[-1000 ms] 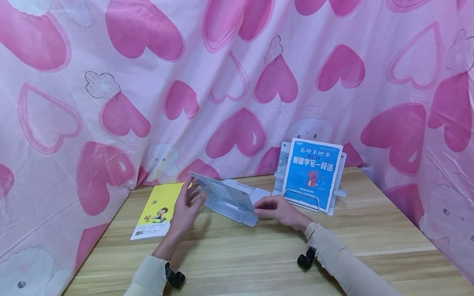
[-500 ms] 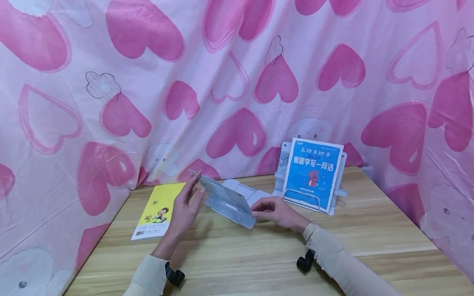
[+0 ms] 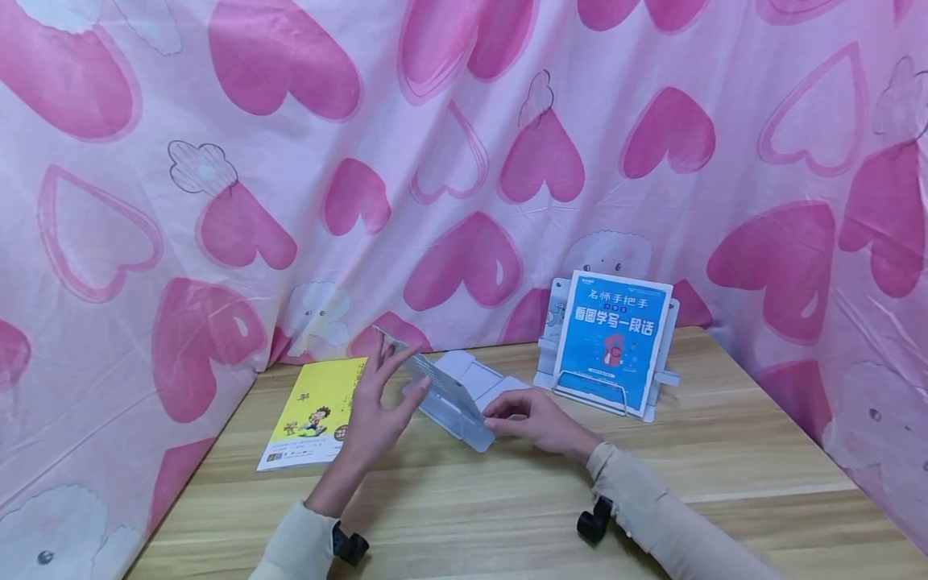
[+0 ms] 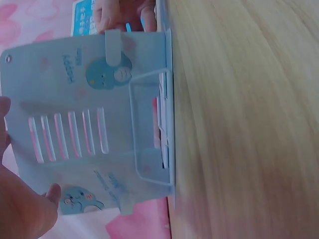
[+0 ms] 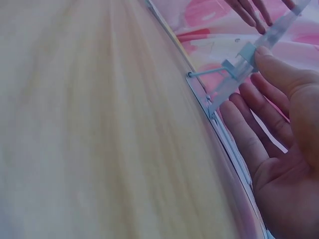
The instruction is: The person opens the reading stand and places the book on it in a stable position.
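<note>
A light blue metal book stand (image 4: 55,94), printed with cartoon figures and cut with several slots, stands tilted on the table in the middle. A wire page holder (image 4: 132,124) spans its lower lip. My left hand (image 3: 377,411) is at the panel's upper left, fingers fairly straight at the top edge, thumb extended across the face. My right hand (image 3: 536,420) pinches the lower right edge; in the right wrist view the thumb (image 5: 269,64) lies beside a side tab (image 5: 245,52). Behind the panel, the stand's flat base (image 3: 474,377) shows partly.
A yellow booklet (image 3: 308,403) lies on the wooden table (image 3: 464,515) at the left, partly behind my left hand. At the back right a second stand (image 3: 547,322) holds a blue book (image 3: 612,342) upright. A pink heart-patterned curtain (image 3: 449,153) hangs behind.
The panel has turned, now seen more edge-on. My left hand has shifted right, its fingers and thumb spreading over the front. My right hand has moved slightly left and nearer with the panel's edge.
</note>
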### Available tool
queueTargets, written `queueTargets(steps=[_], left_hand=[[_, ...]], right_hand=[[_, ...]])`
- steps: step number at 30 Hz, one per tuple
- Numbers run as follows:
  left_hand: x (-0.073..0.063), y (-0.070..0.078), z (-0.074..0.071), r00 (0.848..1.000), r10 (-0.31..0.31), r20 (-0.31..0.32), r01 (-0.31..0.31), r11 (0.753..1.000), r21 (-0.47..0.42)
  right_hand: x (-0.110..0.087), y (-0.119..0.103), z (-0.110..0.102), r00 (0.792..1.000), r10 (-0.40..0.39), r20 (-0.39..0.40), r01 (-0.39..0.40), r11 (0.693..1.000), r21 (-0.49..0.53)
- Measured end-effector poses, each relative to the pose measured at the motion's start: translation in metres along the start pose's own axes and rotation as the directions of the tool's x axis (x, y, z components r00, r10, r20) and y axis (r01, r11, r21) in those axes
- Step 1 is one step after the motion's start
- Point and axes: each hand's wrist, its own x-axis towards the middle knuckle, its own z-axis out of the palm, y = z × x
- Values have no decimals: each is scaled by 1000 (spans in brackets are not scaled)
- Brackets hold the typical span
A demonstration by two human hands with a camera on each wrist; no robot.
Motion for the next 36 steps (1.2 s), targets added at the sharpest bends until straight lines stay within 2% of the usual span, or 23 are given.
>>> queueTargets(steps=[7, 18, 25, 31, 36], left_hand=[[-3, 9, 3, 999, 5, 32, -5, 1000, 16], [-2, 8, 3, 999, 2, 55, -2, 1000, -8], [-4, 10, 4, 996, -38, 74, 39, 999, -1], [-4, 10, 5, 997, -24, 68, 24, 1000, -7], [-2, 6, 3, 997, -9, 79, 11, 1000, -16]], right_hand=[[-1, -6, 11, 1000, -3, -5, 3, 1000, 1], [0, -17, 27, 999, 33, -11, -34, 999, -27], [0, -21, 34, 998, 56, 2, -56, 998, -4], [2, -20, 36, 999, 40, 5, -40, 998, -46], [5, -17, 32, 997, 41, -66, -50, 990, -131]])
